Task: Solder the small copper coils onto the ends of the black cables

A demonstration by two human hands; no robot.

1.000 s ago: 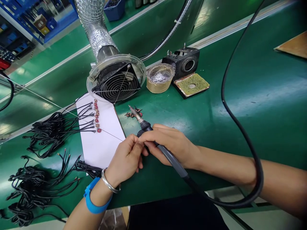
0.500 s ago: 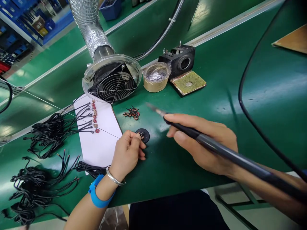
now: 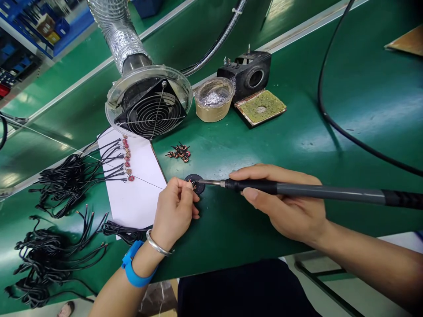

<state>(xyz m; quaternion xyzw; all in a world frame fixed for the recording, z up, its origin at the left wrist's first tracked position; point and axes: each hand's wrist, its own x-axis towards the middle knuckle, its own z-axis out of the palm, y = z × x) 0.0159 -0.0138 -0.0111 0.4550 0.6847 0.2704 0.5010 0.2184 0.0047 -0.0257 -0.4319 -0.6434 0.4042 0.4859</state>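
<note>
My right hand (image 3: 291, 202) grips a soldering iron (image 3: 324, 192) like a pen, its tip pointing left. The tip meets a small copper-coloured part on a round black pad (image 3: 200, 188); whether they touch I cannot tell. My left hand (image 3: 175, 202) is pinched closed at the pad's left edge. A thin solder wire (image 3: 148, 182) runs from the upper left into its fingers, which hide the wire's end. Just beyond the pad lies a small pile of black and copper-coloured coil parts (image 3: 179, 152).
A fume extractor fan (image 3: 153, 112) stands behind the work. A tub of solder scraps (image 3: 214, 108), an iron stand (image 3: 249, 75) and a yellow sponge (image 3: 261, 108) sit at the back. Black cables (image 3: 62, 180) lie leftward, some ends on white paper (image 3: 139, 198).
The soldering iron has swung down and left, its tip now at the part on the pad. Its cord has shifted left. My left hand stays put.
</note>
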